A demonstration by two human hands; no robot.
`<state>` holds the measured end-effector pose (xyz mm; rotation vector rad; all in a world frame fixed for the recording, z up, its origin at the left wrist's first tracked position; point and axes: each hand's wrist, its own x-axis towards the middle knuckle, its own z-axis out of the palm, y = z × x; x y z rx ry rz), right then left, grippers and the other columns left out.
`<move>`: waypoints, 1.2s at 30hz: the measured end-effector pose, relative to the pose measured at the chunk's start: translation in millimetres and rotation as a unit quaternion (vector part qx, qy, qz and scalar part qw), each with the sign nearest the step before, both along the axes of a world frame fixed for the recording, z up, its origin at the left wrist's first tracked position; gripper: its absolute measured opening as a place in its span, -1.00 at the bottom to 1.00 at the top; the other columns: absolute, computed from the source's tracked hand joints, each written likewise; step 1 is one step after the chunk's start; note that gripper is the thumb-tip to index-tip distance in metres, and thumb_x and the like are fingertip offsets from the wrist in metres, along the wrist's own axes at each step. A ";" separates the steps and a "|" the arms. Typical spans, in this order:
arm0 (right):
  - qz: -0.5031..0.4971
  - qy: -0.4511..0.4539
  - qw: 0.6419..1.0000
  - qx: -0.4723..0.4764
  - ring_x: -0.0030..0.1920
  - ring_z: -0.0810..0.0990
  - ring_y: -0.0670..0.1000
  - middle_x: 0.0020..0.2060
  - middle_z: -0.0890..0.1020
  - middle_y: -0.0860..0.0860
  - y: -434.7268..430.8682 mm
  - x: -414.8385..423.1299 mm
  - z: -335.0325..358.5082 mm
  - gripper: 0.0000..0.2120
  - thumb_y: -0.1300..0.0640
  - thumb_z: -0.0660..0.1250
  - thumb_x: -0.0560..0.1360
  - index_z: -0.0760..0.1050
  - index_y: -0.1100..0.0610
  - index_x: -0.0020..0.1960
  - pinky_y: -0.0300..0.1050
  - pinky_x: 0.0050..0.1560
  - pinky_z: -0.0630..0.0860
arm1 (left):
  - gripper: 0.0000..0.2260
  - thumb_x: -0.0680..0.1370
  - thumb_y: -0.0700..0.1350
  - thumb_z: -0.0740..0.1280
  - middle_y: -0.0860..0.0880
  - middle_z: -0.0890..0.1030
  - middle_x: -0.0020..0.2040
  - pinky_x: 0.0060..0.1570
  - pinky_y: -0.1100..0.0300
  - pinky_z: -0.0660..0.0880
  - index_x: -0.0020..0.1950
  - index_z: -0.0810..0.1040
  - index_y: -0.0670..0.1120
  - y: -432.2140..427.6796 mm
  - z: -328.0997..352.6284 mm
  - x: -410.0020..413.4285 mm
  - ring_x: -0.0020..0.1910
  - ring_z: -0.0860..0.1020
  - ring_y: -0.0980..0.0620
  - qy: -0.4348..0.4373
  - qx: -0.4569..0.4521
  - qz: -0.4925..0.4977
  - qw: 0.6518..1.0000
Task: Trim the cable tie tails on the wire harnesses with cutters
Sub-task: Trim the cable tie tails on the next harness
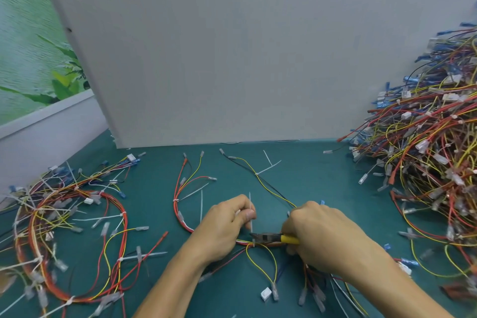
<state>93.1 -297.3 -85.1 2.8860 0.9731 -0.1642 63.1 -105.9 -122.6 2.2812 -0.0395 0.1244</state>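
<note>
Head view: my left hand (224, 224) pinches the thin white cable tie tail (250, 204), upright just above the yellow-handled cutters (269, 236) my right hand (322, 235) grips, blades at its base. I judge it light, springy nylon; holding mid-length steadies it over the limp wire harness (180, 217) beneath the cutters.

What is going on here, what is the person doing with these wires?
A person is trimming cable ties on a wire harness. The left hand pinches a white cable tie tail upright, and the right hand holds yellow-handled cutters with the jaws at its base. The tail is not yet cut. More harnesses are piled at the right.
</note>
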 end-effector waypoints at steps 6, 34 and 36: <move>-0.034 -0.001 0.999 0.035 -0.09 0.50 0.19 -0.12 0.47 0.05 -8.6 1.9 9.8 -0.90 0.04 0.26 0.48 0.42 0.07 -0.10 -0.07 -0.20 0.38 | -0.76 0.63 -0.22 0.16 -0.05 0.52 -0.33 -0.39 0.20 0.24 -0.19 0.49 -0.02 18.7 13.9 2.6 -0.43 0.28 0.04 -0.114 -0.225 0.075 0.965; 0.057 0.045 0.996 0.056 0.12 0.44 0.12 0.07 0.42 -0.04 14.1 -17.1 -2.0 -0.80 0.01 0.18 0.48 0.39 -0.06 0.11 -0.01 -0.03 0.31 | -0.96 0.38 0.04 0.48 0.18 0.65 -0.21 -0.01 0.17 0.52 -0.21 0.66 0.18 70.3 24.1 -15.1 -0.06 0.56 0.14 0.120 0.200 0.112 0.966; 0.053 0.068 0.996 0.040 0.03 0.47 0.10 -0.02 0.42 -0.05 7.1 -11.5 3.4 -0.89 0.08 0.19 0.43 0.39 -0.05 -0.05 -0.05 -0.07 0.37 | -0.95 0.38 0.04 0.47 0.15 0.65 -0.26 -0.06 0.13 0.54 -0.28 0.64 0.18 64.2 26.8 -15.7 -0.13 0.57 0.16 0.101 0.208 0.094 0.968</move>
